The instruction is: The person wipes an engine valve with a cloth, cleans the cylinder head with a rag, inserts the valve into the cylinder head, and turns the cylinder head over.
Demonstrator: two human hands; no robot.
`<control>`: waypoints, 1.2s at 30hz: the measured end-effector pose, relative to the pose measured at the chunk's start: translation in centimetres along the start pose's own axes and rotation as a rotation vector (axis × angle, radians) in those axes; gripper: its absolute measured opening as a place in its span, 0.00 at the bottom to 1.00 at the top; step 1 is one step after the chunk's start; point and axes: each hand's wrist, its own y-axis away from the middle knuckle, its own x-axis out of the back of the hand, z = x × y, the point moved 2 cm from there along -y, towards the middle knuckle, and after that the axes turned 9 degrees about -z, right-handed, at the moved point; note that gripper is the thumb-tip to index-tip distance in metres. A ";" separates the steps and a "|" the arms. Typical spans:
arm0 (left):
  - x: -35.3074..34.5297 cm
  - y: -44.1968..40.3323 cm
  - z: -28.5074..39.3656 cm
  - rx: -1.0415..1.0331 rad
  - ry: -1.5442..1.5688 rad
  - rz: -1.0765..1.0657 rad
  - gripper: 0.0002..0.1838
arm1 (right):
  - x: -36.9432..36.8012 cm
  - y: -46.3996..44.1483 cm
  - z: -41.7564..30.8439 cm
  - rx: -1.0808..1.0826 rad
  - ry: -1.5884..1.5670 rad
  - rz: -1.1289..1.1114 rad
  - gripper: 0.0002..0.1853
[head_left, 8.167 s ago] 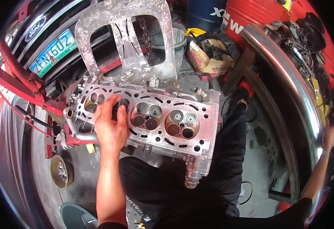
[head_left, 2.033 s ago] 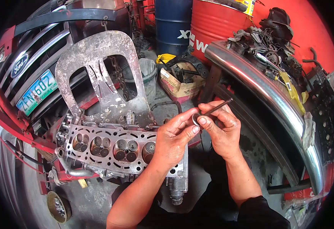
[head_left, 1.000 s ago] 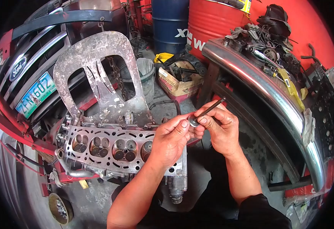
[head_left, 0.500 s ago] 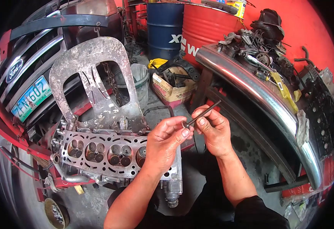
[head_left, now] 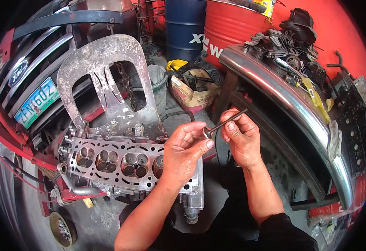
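Note:
An engine valve (head_left: 219,126) with a dark, thin stem and a round head is held in front of me, its stem tilted up to the right. My right hand (head_left: 242,140) pinches the stem between thumb and fingers. At the head, my left hand (head_left: 185,148) has its thumb and index finger on either side of the rim; how firmly they touch it is hard to see. Below and left lies a metal cylinder head (head_left: 120,165), its combustion chambers facing up with round valve faces in them. My left hand and forearm hide part of its right end.
The cylinder head rests on a worn plastic chair (head_left: 101,52). A chrome bumper (head_left: 275,90) with loose parts behind it runs along the right. Further back are a cardboard box (head_left: 191,94), a bucket (head_left: 160,90) and drums (head_left: 186,33). A bowl (head_left: 57,230) sits at lower left.
The valve and both hands have shifted slightly right in view. The left thumb and index finger have spread a little, showing more of the valve's head.

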 end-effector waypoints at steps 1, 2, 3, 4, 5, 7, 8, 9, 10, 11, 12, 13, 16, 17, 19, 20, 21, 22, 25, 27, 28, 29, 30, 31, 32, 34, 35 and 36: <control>0.0 0.0 0.0 -0.003 -0.005 0.004 0.22 | 0.0 0.0 0.0 0.002 0.014 0.008 0.09; 0.0 0.0 0.0 -0.006 -0.009 0.007 0.22 | 0.1 0.0 0.0 0.003 0.029 0.016 0.09; -0.1 0.0 0.0 -0.005 -0.010 0.009 0.22 | 0.1 0.1 0.0 0.001 0.027 0.016 0.09; -0.1 0.0 0.1 0.004 -0.026 0.019 0.22 | 0.1 0.1 0.0 0.000 0.031 0.011 0.09; -0.1 0.0 0.1 0.012 -0.044 0.029 0.22 | 0.1 0.1 0.0 -0.001 0.035 0.007 0.09; 0.0 0.0 0.1 0.007 -0.062 0.032 0.22 | 0.1 0.1 0.0 -0.004 0.031 -0.004 0.09; 0.0 0.0 0.1 0.003 -0.080 0.034 0.22 | 0.1 0.0 0.0 -0.007 0.027 -0.014 0.10; 0.0 0.0 0.0 0.003 -0.082 0.036 0.22 | 0.0 0.0 0.1 -0.007 0.025 -0.014 0.10; 0.1 0.0 -0.1 -0.008 -0.074 0.033 0.22 | 0.0 0.0 0.0 0.004 0.032 -0.013 0.10; 0.1 0.0 -0.1 -0.019 -0.067 0.032 0.22 | -0.1 0.1 0.1 0.014 0.038 -0.011 0.10; 0.1 0.0 -0.1 -0.018 -0.069 0.035 0.22 | -0.2 0.1 0.0 0.012 0.035 -0.012 0.10; 0.0 0.1 -0.1 -0.017 -0.066 0.041 0.23 | -0.2 0.0 0.0 0.014 0.046 -0.013 0.10; -0.3 0.0 0.1 -0.018 -0.053 0.049 0.23 | -0.2 0.1 0.0 0.015 0.062 -0.017 0.10; -0.4 0.0 0.1 -0.020 -0.044 0.051 0.23 | -0.2 0.1 0.0 0.016 0.067 -0.021 0.10; -0.4 0.0 0.1 -0.016 -0.055 0.056 0.23 | -0.2 0.1 0.0 0.021 0.070 -0.025 0.10; -0.4 0.0 0.1 -0.012 -0.065 0.060 0.23 | -0.2 0.1 0.0 0.026 0.074 -0.028 0.10; -0.4 0.0 0.1 -0.012 -0.065 0.060 0.23 | -0.2 0.1 0.0 0.026 0.073 -0.028 0.10; -0.4 0.0 0.1 -0.017 -0.062 0.057 0.23 | -0.3 0.1 0.0 0.032 0.082 -0.028 0.10; -0.3 0.0 0.0 -0.026 -0.057 0.050 0.23 | -0.4 0.1 -0.1 0.043 0.091 -0.033 0.09; -0.3 0.1 0.0 -0.031 -0.054 0.046 0.23 | -0.4 0.1 -0.2 0.048 0.092 -0.040 0.09; -0.4 0.1 0.0 -0.029 -0.044 0.041 0.23 | -0.4 0.2 -0.3 0.047 0.100 -0.040 0.09; -0.4 0.1 0.0 -0.028 -0.033 0.036 0.23 | -0.5 0.2 -0.3 0.046 0.107 -0.039 0.08; -0.4 0.1 0.0 -0.027 -0.033 0.036 0.23 | -0.5 0.2 -0.4 0.045 0.107 -0.039 0.08; -0.3 0.1 -0.1 -0.025 -0.040 0.027 0.23 | -0.6 0.2 -0.5 0.052 0.114 -0.042 0.08; -0.3 0.1 -0.1 -0.023 -0.047 0.019 0.23 | -0.6 0.3 -0.5 0.059 0.122 -0.044 0.07; -0.3 0.1 -0.3 -0.034 -0.045 0.025 0.23 | -0.7 0.3 -0.6 0.071 0.123 -0.045 0.07; -0.3 0.1 -0.3 -0.046 -0.043 0.032 0.22 | -0.7 0.3 -0.6 0.082 0.125 -0.046 0.07; -0.3 0.1 -0.3 -0.046 -0.043 0.031 0.22 | -0.7 0.3 -0.6 0.082 0.125 -0.046 0.07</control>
